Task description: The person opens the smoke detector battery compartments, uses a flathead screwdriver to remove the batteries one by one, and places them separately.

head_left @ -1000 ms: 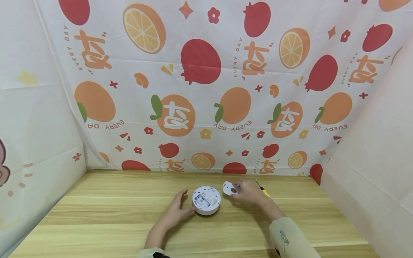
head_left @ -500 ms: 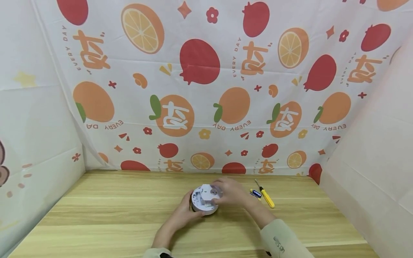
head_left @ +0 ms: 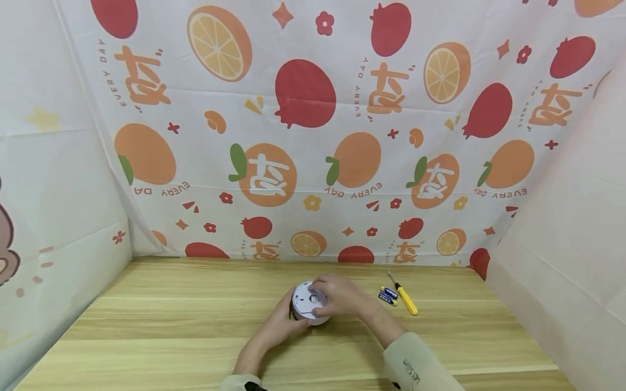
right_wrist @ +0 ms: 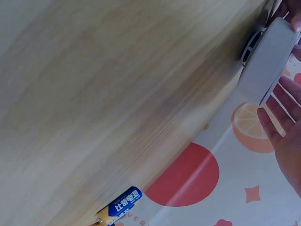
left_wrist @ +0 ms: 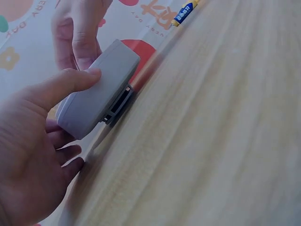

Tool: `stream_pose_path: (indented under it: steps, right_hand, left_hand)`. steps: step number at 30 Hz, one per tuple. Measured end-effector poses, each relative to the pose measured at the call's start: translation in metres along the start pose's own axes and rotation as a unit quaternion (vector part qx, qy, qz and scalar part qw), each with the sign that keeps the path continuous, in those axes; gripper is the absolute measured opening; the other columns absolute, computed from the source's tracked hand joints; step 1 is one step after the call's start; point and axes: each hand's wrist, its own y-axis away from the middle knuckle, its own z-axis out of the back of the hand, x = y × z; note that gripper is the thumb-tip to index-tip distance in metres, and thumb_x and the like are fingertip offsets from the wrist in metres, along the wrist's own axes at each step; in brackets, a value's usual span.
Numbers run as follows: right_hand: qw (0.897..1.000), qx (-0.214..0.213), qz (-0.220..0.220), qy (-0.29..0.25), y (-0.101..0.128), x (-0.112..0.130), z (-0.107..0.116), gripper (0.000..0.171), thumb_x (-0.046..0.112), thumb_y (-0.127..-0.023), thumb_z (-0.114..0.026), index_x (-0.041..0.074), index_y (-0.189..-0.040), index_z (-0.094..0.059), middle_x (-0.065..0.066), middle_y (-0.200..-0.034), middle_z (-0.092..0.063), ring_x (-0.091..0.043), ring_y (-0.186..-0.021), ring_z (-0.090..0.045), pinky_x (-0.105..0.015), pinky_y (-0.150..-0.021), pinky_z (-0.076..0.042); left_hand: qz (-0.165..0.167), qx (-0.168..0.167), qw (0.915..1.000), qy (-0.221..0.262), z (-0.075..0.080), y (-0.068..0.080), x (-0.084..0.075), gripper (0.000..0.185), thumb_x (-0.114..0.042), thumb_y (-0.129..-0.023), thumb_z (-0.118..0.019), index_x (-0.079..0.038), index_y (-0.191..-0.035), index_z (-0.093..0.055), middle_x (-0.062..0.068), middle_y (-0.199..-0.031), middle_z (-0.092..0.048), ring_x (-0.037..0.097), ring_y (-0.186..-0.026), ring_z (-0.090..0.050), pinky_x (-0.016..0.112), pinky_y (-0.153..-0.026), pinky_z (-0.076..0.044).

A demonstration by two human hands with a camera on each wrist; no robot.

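Around you hangs the fruit-print cloth (head_left: 313,136), oranges and red fruit on white, which forms the back wall and meets the far edge of the wooden counter (head_left: 171,326); plain pale sheets close off both sides. On that counter, near its middle, sits the round white device (head_left: 305,304), and it is the thing both of your hands are on. Your left hand (head_left: 279,326) comes in from the near side with its fingers curled round the device's left edge; in the left wrist view your thumb lies along the grey-white rim (left_wrist: 101,87) and the other fingers tuck underneath it, so the device looks tipped up off the wood on that side, showing a dark slot in its wall. Your right hand (head_left: 342,296) lies over the top and right part of the device, fingers bent down onto it and covering much of its face; whether they pinch a separate piece there you cannot tell from these views. Your pale sleeve (head_left: 415,364) runs down to the lower edge. To the right of the device, well apart from your hands, lies a yellow-handled screwdriver (head_left: 406,300), and just beside it on its left are the small blue batteries (head_left: 388,296), resting on the wood.
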Motion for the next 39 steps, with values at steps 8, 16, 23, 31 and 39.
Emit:
stream_pose_path:
  steps: [8, 16, 23, 31, 39]
  right_hand:
    - [0.998, 0.006, -0.023, -0.059, 0.003, 0.001, 0.001, 0.050, 0.041, -0.079, -0.068, 0.010, -0.118, -0.060, -0.002, -0.117, -0.056, -0.015, -0.108, -0.051, -0.029, -0.093, -0.041]
    - [0.901, -0.051, -0.238, -0.358, 0.010, -0.003, 0.009, 0.038, 0.021, -0.093, -0.052, -0.004, -0.121, -0.053, -0.018, -0.118, -0.055, -0.036, -0.106, -0.052, -0.046, -0.084, -0.047]
    - [0.742, -0.005, -0.345, -0.574, 0.021, -0.002, -0.003, 0.036, 0.008, -0.091, -0.048, -0.012, -0.122, -0.046, -0.019, -0.099, -0.057, -0.028, -0.082, -0.059, -0.041, -0.074, -0.053]
    - [0.697, -0.009, -0.344, -0.629, 0.021, -0.001, -0.019, 0.036, 0.001, -0.090, -0.049, -0.012, -0.124, -0.043, -0.017, -0.092, -0.058, -0.024, -0.076, -0.060, -0.039, -0.069, -0.055]
    - [0.677, -0.024, -0.346, -0.649, 0.022, -0.001, -0.020, 0.034, 0.001, -0.091, -0.048, -0.012, -0.122, -0.042, -0.017, -0.091, -0.057, -0.025, -0.078, -0.059, -0.044, -0.071, -0.054]
  left_hand:
    - [0.012, 0.001, 0.9998, -0.015, -0.001, 0.000, -0.002, 0.091, -0.019, -0.078, -0.072, 0.017, -0.137, -0.013, 0.036, -0.140, -0.017, 0.046, -0.130, -0.016, 0.055, -0.105, -0.014]
    - [0.066, -0.096, 0.9929, -0.021, 0.002, -0.002, -0.006, 0.065, -0.024, -0.090, -0.060, 0.017, -0.131, -0.030, 0.038, -0.128, -0.035, 0.049, -0.118, -0.035, 0.055, -0.098, -0.031]
    - [0.156, -0.120, 0.9788, 0.057, 0.010, -0.004, -0.014, 0.053, -0.019, -0.094, -0.052, 0.019, -0.126, -0.033, 0.036, -0.114, -0.046, 0.033, -0.084, -0.059, 0.042, -0.068, -0.053]
    - [0.212, -0.047, 0.9563, 0.196, 0.007, -0.011, -0.018, 0.046, -0.005, -0.094, -0.046, 0.014, -0.132, -0.026, 0.037, -0.123, -0.035, 0.030, -0.080, -0.056, 0.041, -0.066, -0.055]
    - [0.206, -0.035, 0.9466, 0.246, 0.005, -0.012, -0.016, 0.046, 0.001, -0.094, -0.045, 0.013, -0.133, -0.025, 0.032, -0.116, -0.038, 0.030, -0.081, -0.055, 0.045, -0.070, -0.054]
